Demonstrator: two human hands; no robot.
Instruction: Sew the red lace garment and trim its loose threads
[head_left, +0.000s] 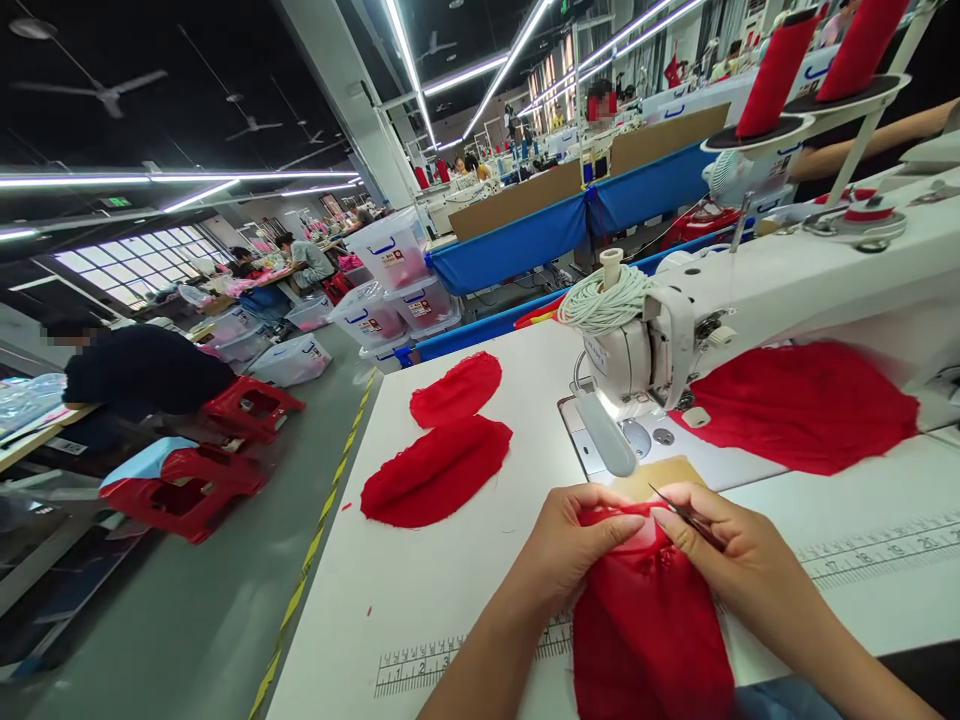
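Both hands are at the front edge of a white sewing table, just before the sewing machine (817,270). My left hand (562,545) pinches the upper edge of a red fabric piece (652,640) between thumb and fingers. Facing it, my right hand (739,545) grips the same edge and also holds dark, pointed tweezers (691,520), tip towards the upper left. The fabric hangs down below both hands, with small gathers near the top. A tan patch (664,474) lies on the machine bed behind the fingertips.
Two red fabric pieces, an upper one (457,390) and a lower one (439,472), lie left on the table. Another red piece (810,405) is under the machine arm. Red thread cones (780,75) stand above. Plastic bins (394,250) and red stools (187,485) stand beyond.
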